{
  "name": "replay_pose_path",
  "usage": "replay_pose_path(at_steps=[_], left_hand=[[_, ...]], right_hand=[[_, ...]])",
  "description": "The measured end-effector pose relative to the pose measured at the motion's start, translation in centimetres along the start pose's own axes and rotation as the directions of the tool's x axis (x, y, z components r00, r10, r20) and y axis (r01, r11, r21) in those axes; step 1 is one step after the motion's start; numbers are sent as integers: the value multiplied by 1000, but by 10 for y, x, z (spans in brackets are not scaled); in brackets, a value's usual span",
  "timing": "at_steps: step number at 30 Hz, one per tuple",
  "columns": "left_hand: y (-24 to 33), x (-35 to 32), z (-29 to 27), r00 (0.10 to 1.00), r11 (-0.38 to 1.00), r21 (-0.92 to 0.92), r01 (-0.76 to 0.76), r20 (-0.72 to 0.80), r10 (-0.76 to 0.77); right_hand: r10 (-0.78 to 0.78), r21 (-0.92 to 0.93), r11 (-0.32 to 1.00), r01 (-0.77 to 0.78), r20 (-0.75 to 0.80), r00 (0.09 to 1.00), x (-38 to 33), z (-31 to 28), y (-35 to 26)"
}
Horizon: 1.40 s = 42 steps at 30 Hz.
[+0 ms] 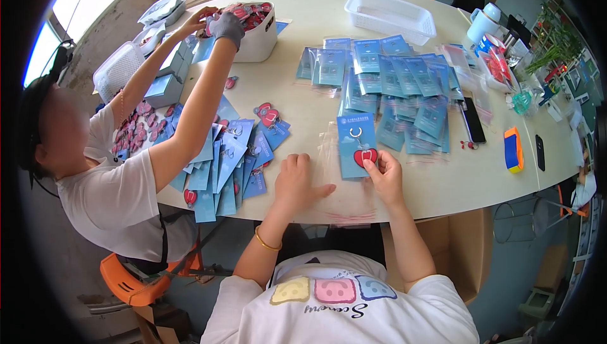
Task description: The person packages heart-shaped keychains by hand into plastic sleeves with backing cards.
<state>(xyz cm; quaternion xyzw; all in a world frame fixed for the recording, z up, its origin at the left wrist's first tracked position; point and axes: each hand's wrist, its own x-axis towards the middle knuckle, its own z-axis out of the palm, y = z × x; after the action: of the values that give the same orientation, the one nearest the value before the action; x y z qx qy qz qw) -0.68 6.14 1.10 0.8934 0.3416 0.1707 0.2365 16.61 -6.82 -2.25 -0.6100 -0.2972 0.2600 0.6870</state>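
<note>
Between thumb and fingers, my right hand (pixel 387 180) grips the lower edge of a blue card (pixel 349 124). Mounted on this card is a keychain with a silver ring and a red heart-shaped charm (pixel 365 156); my thumb lies at the charm's edge. My left hand (pixel 294 183) rests on the table with its thumb stretched out to the right, holding nothing that I can see. Beside it, a stack of clear zip bags (pixel 335 202) lies flat, partly under the card. Left of that hand spreads a heap of blue cards with keychains (pixel 231 154).
Bagged blue cards (pixel 404 85) are piled beyond my right hand, with a phone (pixel 472 121) and tape roll (pixel 513 150) farther right. A clear tray (pixel 391 15) stands at the back. At left, a co-worker's gloved hand (pixel 227 28) reaches into a white bin (pixel 260 41) of red charms.
</note>
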Motion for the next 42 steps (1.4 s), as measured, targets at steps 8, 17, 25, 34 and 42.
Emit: replay_pose_path(at_steps=[8, 17, 25, 34, 42], left_hand=[[0, 9, 14, 979, 986, -140, 90, 192, -62], [-43, 21, -18, 925, 235, -910, 343, 283, -255], [-21, 39, -23, 917, -337, -918, 207, 302, -261], [3, 41, -31, 917, -419, -904, 84, 235, -323], [4, 31, -50, 955, 52, -997, 62, 44, -294]], right_hand=[[-5, -77, 997, -7, -159, 987, -4, 9, 6], [46, 178, 984, -5, -224, 974, -17, 7, -16], [99, -83, 993, -82, 221, 970, -65, 25, -26], [35, 82, 996, -40, 64, 997, -62, 64, -16], [5, -31, 1000, 3, 277, 961, -35, 32, -25]])
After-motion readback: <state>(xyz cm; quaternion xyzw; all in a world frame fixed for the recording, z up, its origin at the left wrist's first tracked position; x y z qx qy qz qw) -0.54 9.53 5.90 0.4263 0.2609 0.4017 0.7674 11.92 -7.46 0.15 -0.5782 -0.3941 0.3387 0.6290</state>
